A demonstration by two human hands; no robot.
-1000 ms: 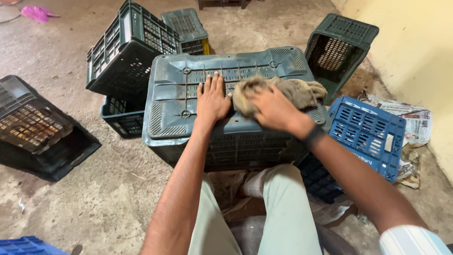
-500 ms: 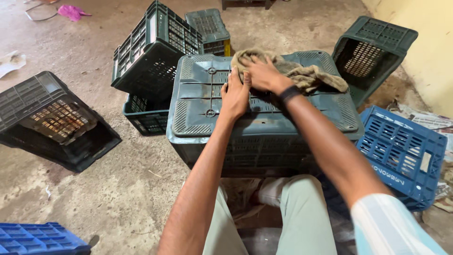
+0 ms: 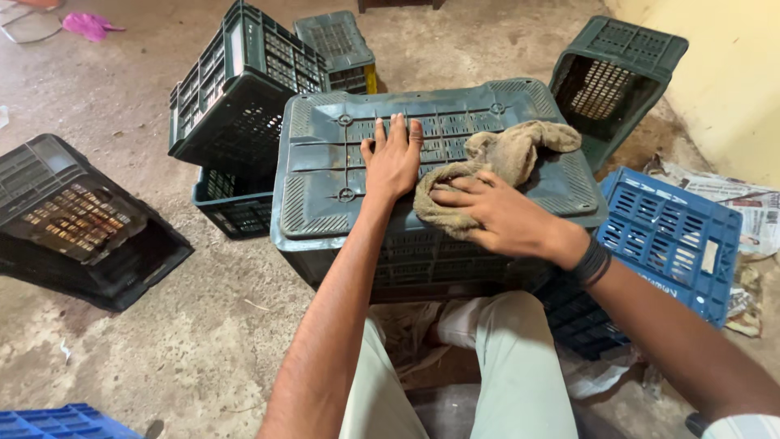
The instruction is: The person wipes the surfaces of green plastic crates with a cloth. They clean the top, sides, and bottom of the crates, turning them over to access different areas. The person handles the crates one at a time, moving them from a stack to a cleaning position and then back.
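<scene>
Mid-wipe on the upturned green crate point(image 3: 325, 175): left hand point(image 3: 393, 161) flat, fingers spread, steadying it, right hand point(image 3: 497, 215) gripping the rag point(image 3: 496, 158), near edge probably next.

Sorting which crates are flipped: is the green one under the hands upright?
No, upside down: the green crate's ribbed base faces up.

A blue crate point(image 3: 670, 240) lies on the floor point(image 3: 162, 341). Newspaper point(image 3: 735, 207) lies just beside the blue crate. A black crate point(image 3: 77, 223) lies tipped, far from the blue crate. A pink rag point(image 3: 88, 24) lies farther still.
</scene>
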